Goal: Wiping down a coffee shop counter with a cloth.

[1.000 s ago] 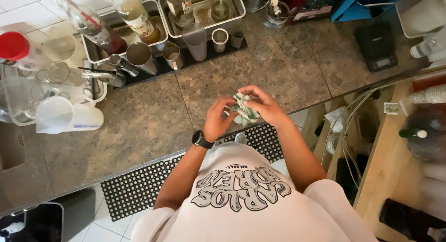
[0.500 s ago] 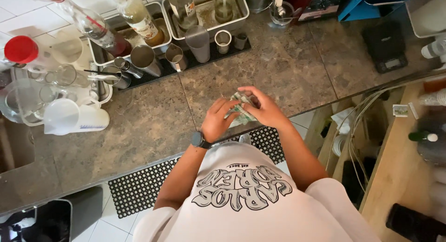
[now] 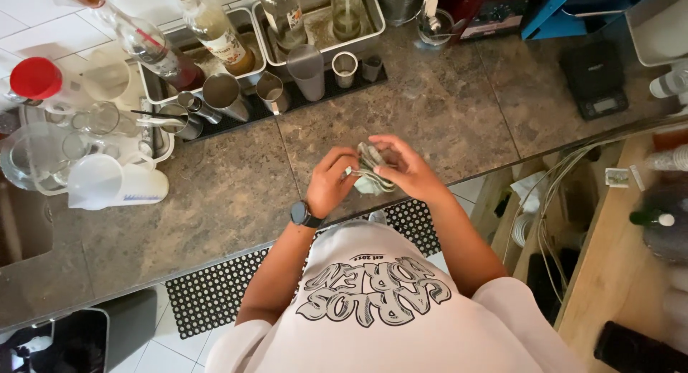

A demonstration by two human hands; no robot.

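Both my hands meet over the front edge of a brown stone counter (image 3: 215,201). Between them is a small folded wad of paper banknotes (image 3: 370,174). My right hand (image 3: 403,169) grips the notes from the right, fingers curled over the top. My left hand (image 3: 331,181), with a dark watch (image 3: 304,215) on the wrist, pinches the left edge of the same wad. The lower part of the notes is hidden by my fingers.
Behind my hands stand metal jiggers and cups (image 3: 272,92) on a black mat, and bottles (image 3: 215,32) in steel trays. A white measuring jug (image 3: 115,185) and glassware sit left. A black scale (image 3: 593,79) is at right. A holed rubber mat (image 3: 215,294) covers the floor.
My hands have stayed together over the counter edge, working the notes; the fingers shifted slightly and the wad turned a little. Nothing else moved.
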